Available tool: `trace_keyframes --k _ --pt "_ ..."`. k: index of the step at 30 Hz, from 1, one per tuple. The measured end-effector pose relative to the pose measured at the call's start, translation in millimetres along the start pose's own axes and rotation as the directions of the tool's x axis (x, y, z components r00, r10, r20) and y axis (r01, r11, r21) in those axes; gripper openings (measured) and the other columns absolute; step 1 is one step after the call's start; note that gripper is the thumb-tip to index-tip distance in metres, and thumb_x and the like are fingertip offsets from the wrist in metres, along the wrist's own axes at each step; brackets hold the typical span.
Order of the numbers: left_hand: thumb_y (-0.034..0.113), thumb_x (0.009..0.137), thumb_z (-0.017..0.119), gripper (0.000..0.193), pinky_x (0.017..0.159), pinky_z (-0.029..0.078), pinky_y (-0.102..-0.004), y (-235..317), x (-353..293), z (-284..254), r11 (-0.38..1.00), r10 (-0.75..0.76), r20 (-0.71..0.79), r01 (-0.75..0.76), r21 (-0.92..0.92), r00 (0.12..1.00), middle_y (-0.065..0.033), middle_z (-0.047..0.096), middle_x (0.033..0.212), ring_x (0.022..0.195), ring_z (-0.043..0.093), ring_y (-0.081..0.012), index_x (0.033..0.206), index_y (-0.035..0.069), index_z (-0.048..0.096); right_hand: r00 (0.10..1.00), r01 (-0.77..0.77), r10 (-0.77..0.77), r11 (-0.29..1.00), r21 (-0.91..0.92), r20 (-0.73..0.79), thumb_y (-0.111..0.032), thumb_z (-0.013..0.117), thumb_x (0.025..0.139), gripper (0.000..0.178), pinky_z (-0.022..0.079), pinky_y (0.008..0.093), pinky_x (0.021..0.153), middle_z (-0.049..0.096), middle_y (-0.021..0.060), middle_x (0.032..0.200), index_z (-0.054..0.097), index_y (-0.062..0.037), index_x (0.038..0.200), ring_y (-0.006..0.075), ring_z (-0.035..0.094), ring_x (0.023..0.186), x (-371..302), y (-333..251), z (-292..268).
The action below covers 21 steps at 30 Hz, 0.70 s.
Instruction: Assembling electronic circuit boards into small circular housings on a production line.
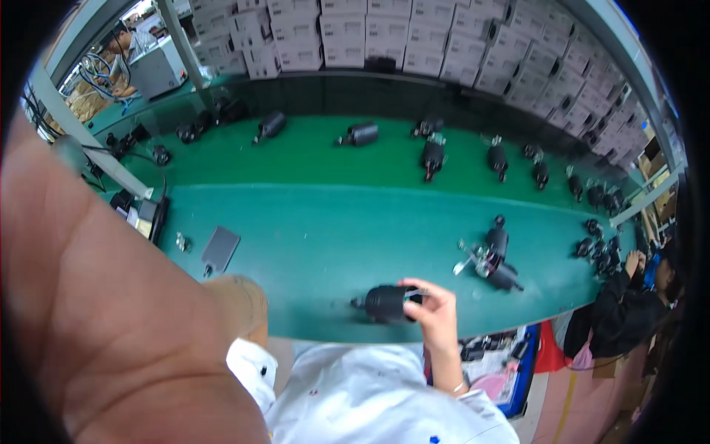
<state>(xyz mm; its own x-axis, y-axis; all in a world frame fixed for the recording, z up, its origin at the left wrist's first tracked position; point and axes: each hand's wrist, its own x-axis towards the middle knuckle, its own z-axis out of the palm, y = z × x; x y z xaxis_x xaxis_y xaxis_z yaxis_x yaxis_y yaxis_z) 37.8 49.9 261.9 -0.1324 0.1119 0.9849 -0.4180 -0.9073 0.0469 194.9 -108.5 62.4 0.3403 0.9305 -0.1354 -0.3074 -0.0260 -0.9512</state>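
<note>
My left hand (111, 296) is raised very close to the camera and fills the left side; its fingers are out of sight, so I cannot tell whether it is open or closed. Above the bench's front edge, my right hand (436, 311) is closed on the rim of a black cylindrical housing (386, 304). The housing lies sideways, its narrow tip pointing left and its other end against my fingers. To the right, more black housings (497, 240) sit with a small metal-and-wire assembly (484, 260). A flat grey plate with a short handle (221, 249) rests at the left.
Several black cylindrical parts (362, 134) lie spaced along the green belt (310, 163) behind the bench (333, 222). Stacked white boxes (344, 48) stand beyond. A blue bin (526, 370) is below right. A co-worker (621, 318) sits at the far right; another person (129, 48) is back left.
</note>
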Motion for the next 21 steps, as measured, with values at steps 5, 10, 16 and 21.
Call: trace_keyframes --k 5,10,16,21 --pt "0.024 0.079 0.069 0.045 0.091 0.041 -0.0373 -20.3 25.9 37.3 0.972 0.229 -0.11 -0.232 -0.017 0.967 -0.0104 0.052 0.11 0.092 0.054 -0.0242 0.119 0.007 0.055 0.996 0.086 -0.088 0.993 0.083 0.02 0.013 0.065 0.065 0.045 0.049 0.0233 0.08 0.067 0.0165 0.105 0.066 0.0053 0.109 0.0188 0.061 0.087 -6.5 7.1 -6.0" --pt "0.026 0.082 0.067 0.043 0.09 0.04 -0.0371 -5.8 11.8 25.6 0.991 0.132 -0.092 -0.132 0.012 0.987 -0.0082 0.052 0.108 0.092 0.053 -0.0235 0.118 0.008 0.054 0.998 0.032 -0.033 0.999 0.024 0.05 0.017 0.064 0.065 0.047 0.047 0.0266 0.087 0.067 0.0192 0.107 0.065 0.0055 0.11 0.0202 0.061 0.092 -5.1 2.1 -3.5" --pt "0.028 0.085 0.063 0.04 0.089 0.04 -0.0369 -2.3 -3.9 23.7 0.999 0.046 -0.169 -0.044 0.017 0.985 -0.0057 0.051 0.106 0.093 0.052 -0.0226 0.118 0.008 0.053 0.999 0.015 -0.018 0.995 0.096 0.03 0.016 0.065 0.067 0.047 0.047 0.0262 0.087 0.066 0.0186 0.108 0.064 0.0059 0.112 0.0198 0.061 0.092 2.8 2.4 -11.9" --pt "0.029 0.088 0.061 0.038 0.088 0.039 -0.0368 18.3 -18.3 23.2 0.997 -0.059 -0.22 0.068 0.036 0.974 -0.0035 0.051 0.104 0.093 0.052 -0.0219 0.118 0.008 0.052 0.998 0.059 -0.061 0.992 0.114 0.02 0.014 0.065 0.068 0.046 0.048 0.0267 0.087 0.066 0.0171 0.109 0.063 0.0057 0.114 0.0201 0.062 0.092 2.9 12.4 -16.5"
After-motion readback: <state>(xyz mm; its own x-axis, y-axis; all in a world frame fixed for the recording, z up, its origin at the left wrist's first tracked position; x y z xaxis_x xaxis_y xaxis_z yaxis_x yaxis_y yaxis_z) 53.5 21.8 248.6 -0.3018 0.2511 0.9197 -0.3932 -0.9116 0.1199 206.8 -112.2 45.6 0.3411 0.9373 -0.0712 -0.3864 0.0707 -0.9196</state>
